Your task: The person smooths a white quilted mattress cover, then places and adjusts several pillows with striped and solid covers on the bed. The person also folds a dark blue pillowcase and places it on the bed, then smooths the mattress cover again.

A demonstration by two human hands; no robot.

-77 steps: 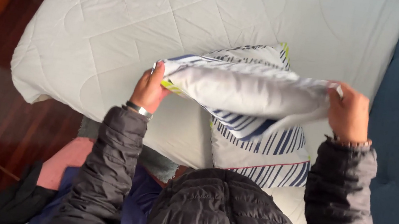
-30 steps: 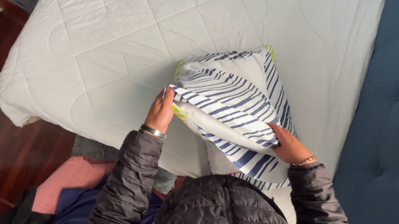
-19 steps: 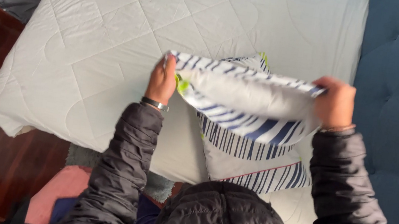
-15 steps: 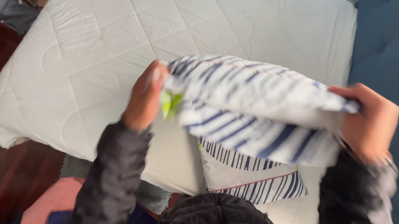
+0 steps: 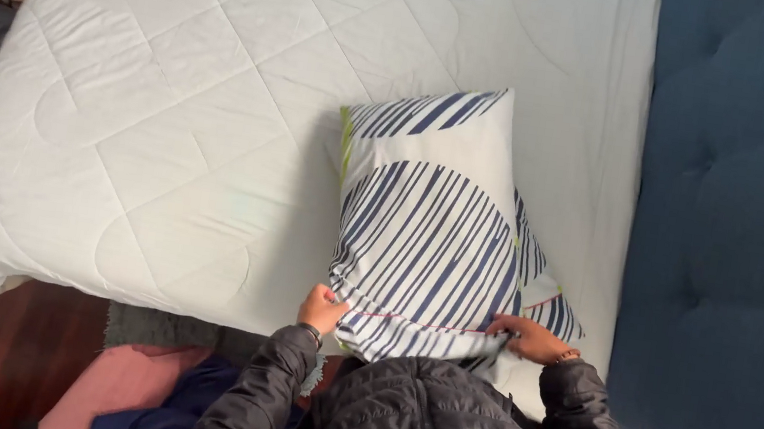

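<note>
Now pillow (image 5: pixel 423 240) lowered flat, hands (image 5: pixel 322 308) nearer.

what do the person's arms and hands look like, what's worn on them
Both arms are in dark grey, quilted puffer sleeves. The left hand and right hand are bare, no gloves. A thin bracelet shows at the right wrist, and a dark band sits at the left cuff.

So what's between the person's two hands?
In the head view, the near edge of the striped pillow spans from the left hand to the right hand; both grip it.
</note>
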